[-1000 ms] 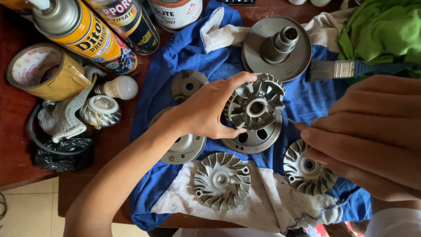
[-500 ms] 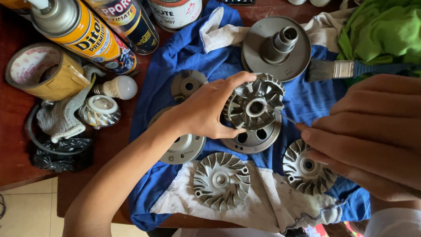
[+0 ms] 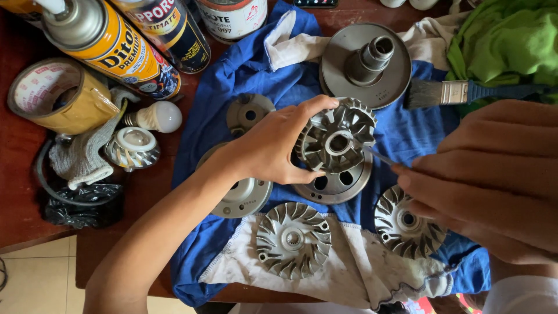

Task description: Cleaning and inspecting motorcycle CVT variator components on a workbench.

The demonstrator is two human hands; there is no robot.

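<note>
the left hand (image 3: 273, 145) pinches a finned metal pulley half (image 3: 336, 141) between thumb and fingers, tilted up above a flat pulley plate (image 3: 337, 183) on the blue cloth (image 3: 407, 131). the right hand (image 3: 494, 174), at the right, closes around a thin metal pick (image 3: 372, 152) whose tip reaches the pulley's hub. a paintbrush (image 3: 459, 93) lies farther back.

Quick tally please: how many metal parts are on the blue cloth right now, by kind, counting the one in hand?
Finned fan-type discs: 3, one held in the left hand, two lying at the near edge
Flat discs with holes: 3
Dished plate with centre hub: 1
Total: 7
</note>
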